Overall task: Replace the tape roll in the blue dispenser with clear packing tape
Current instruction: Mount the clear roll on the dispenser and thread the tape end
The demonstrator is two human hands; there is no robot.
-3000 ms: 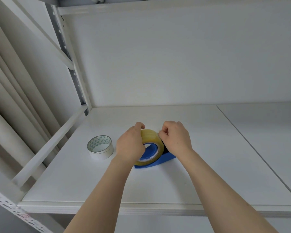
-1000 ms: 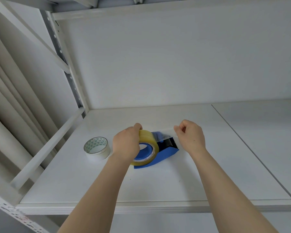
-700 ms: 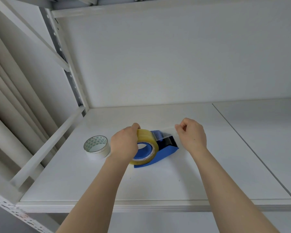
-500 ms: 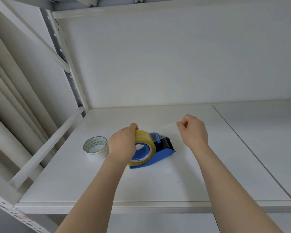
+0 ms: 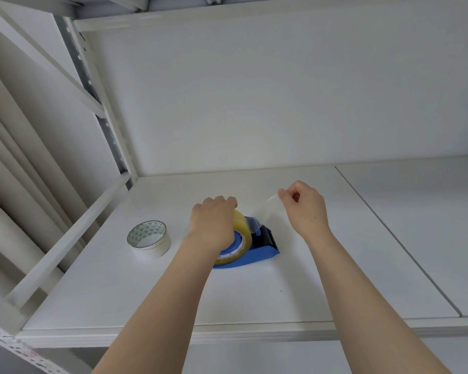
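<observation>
The blue dispenser [image 5: 260,252] lies on the white shelf [image 5: 254,298], its black cutter end pointing right. A yellowish clear packing tape roll [image 5: 242,230] sits on its blue hub. My left hand [image 5: 212,225] wraps over the top and left of that roll, hiding part of it. My right hand [image 5: 304,207] is raised to the right of the dispenser, fingers pinched on the free end of the clear tape strip [image 5: 268,209], which stretches up from the roll.
A white tape roll [image 5: 148,238] with a patterned core lies flat to the left of my left hand. A slanted shelf brace [image 5: 65,238] and upright post [image 5: 97,98] border the left side. A seam [image 5: 395,238] splits the shelf on the right.
My right hand has pulled the tape's free end away from the roll, up and to the right, so the strip is longer. My left hand stays on the roll; dispenser shifted slightly.
</observation>
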